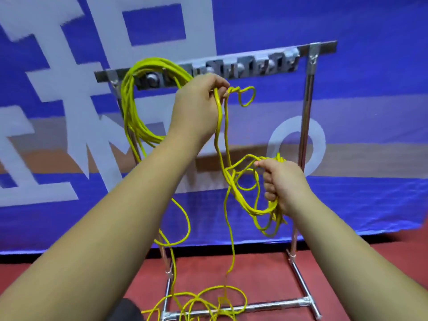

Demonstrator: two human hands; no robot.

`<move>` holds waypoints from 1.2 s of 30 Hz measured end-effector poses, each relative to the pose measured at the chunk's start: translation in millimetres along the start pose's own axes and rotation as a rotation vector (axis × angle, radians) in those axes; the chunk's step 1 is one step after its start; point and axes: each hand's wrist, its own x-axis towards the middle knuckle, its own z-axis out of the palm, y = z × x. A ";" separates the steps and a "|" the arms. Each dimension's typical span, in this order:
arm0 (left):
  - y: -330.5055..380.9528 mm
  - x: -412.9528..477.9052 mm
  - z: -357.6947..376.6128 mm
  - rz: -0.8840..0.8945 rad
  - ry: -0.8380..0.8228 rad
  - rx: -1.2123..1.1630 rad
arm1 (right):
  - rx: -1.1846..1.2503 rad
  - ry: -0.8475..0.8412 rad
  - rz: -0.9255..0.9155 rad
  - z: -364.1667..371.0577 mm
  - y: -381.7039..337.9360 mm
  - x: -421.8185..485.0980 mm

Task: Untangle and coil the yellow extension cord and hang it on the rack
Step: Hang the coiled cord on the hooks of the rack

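The yellow extension cord (pixel 132 117) hangs as a coil of several loops from my left hand (pixel 199 105), which grips it high up, in front of the rack's hook bar. A small knotted loop sticks out to the right of that hand. Two strands drop from it to a tangle of loops held by my right hand (pixel 281 184), lower and to the right. More cord trails down to loose loops on the red floor around the rack's base. The metal rack (pixel 306 117) stands behind both hands, its top bar carrying several hooks.
A blue banner (pixel 370 193) with large white characters hangs right behind the rack. The rack's base tubes (pixel 273 308) lie on the red floor (pixel 254 269), with cord loops lying across them. A dark object (pixel 126 311) shows at the bottom edge.
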 end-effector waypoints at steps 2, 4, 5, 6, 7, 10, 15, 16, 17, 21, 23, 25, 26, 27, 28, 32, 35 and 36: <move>17.0 26.1 -16.8 0.055 0.089 0.004 | 0.012 -0.031 -0.070 14.3 -27.9 -1.2; 38.2 48.9 -34.3 0.125 0.138 -0.001 | 0.013 -0.035 -0.129 29.4 -55.5 -1.6; 47.8 56.5 -41.6 0.151 0.143 0.010 | 0.020 -0.036 -0.148 35.1 -67.0 -0.5; 55.6 60.1 -48.1 0.169 0.139 0.042 | 0.014 -0.034 -0.164 40.0 -77.8 -1.7; 60.5 59.4 -52.9 0.169 0.126 0.081 | 0.006 -0.025 -0.173 43.2 -85.1 -2.9; 56.5 29.0 -53.0 0.027 -0.023 0.093 | 0.006 -0.019 -0.116 44.3 -76.3 -10.9; 12.1 -67.7 -20.9 -0.265 -0.198 -0.344 | 0.046 -0.125 0.083 34.1 -22.1 -25.2; 6.5 -80.4 -17.9 -0.316 -0.209 -0.427 | 0.079 -0.171 0.103 33.6 -18.1 -27.1; 3.2 -91.6 -15.2 -0.363 -0.201 -0.494 | 0.118 -0.202 0.113 33.9 -12.7 -27.8; 8.4 -116.9 -14.6 -0.691 -0.138 -0.954 | 0.148 -0.208 0.077 36.2 -4.8 -27.3; 6.7 -123.0 -13.3 -0.788 -0.116 -1.137 | 0.105 -0.205 0.039 35.4 6.9 -25.3; 1.5 -125.5 -9.3 -0.872 -0.117 -1.189 | 0.056 -0.188 0.034 36.6 22.7 -25.5; -2.9 -121.3 -7.2 -0.893 -0.116 -1.172 | 0.053 -0.186 0.034 37.7 27.6 -25.0; -6.8 -114.4 -5.0 -0.887 -0.124 -1.116 | 0.062 -0.181 0.034 39.1 30.4 -23.4; -10.8 -105.1 -2.3 -0.862 -0.139 -1.031 | 0.072 -0.173 0.031 40.8 30.7 -21.3; -18.8 -61.0 8.0 -0.776 -0.183 -0.630 | 0.113 -0.130 -0.010 42.2 23.3 -4.8; -16.8 -36.6 13.3 -0.854 -0.290 -0.522 | 0.124 -0.099 -0.035 39.5 12.3 4.2; -17.3 -30.6 14.9 -0.864 -0.322 -0.527 | 0.121 -0.090 -0.038 38.1 7.7 5.5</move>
